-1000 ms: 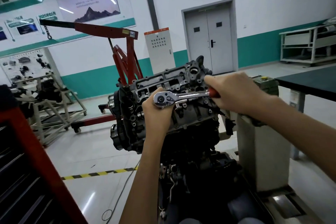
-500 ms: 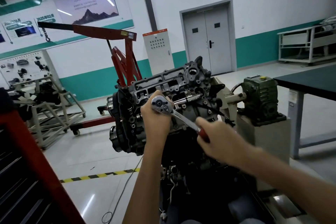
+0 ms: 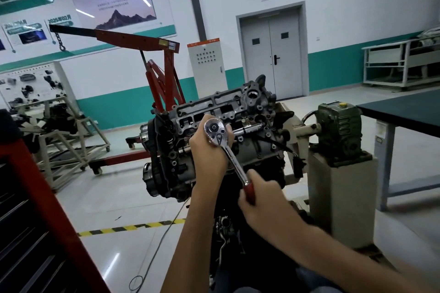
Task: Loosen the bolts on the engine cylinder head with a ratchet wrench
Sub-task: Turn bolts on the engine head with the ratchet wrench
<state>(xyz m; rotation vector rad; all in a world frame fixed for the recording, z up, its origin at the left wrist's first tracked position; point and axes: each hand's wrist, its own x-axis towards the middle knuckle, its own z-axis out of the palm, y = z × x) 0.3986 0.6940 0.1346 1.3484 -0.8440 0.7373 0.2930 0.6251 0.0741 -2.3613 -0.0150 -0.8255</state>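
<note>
The grey engine cylinder head [image 3: 250, 112] sits tilted on a stand in the middle of the view. A chrome ratchet wrench [image 3: 228, 150] with a red grip has its round head against the cylinder head, and its handle slants down to the right. My left hand [image 3: 207, 150] cups the ratchet head from behind, fingers curled round it. My right hand [image 3: 259, 200] grips the red handle low in front of the engine. The bolt under the ratchet head is hidden.
A red engine hoist [image 3: 164, 74] stands behind the engine. To the right a green gearbox [image 3: 338, 126] sits on a grey pedestal [image 3: 342, 197], beside a dark-topped table [image 3: 404, 112]. A red tool cabinet [image 3: 35, 209] fills the lower left. A cable [image 3: 154, 254] lies on the floor.
My right hand has swung the wrench handle from level at the right down to a steep downward slant. My left hand has stayed on the ratchet head.
</note>
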